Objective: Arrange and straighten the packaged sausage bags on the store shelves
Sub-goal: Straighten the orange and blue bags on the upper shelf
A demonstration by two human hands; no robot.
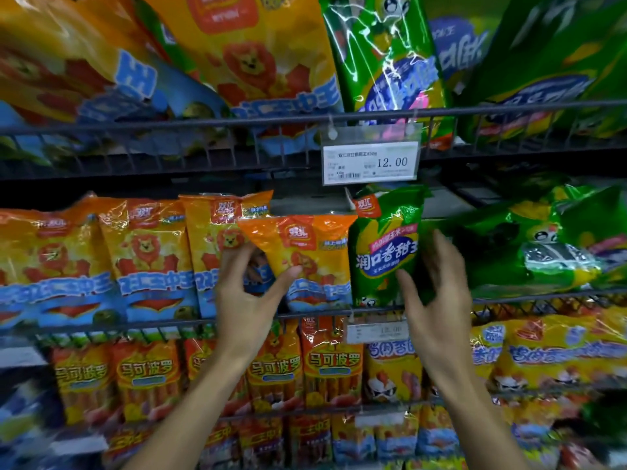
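Orange sausage bag [305,256] pinched by raised left hand [244,296]; right hand [437,300] spread wide beside green bag [383,245]

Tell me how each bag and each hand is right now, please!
Orange lion bag: tilted, pinched at its left edge by the left hand.
Left hand: fingers and thumb curled round the orange lion bag.
Upright green bag: standing on the middle shelf, touched by the right hand.
Right hand: open, fingers straight.
Green bags at right: lying slumped.
Orange bags at left: standing in a row.
Price tag: hanging from the rail.
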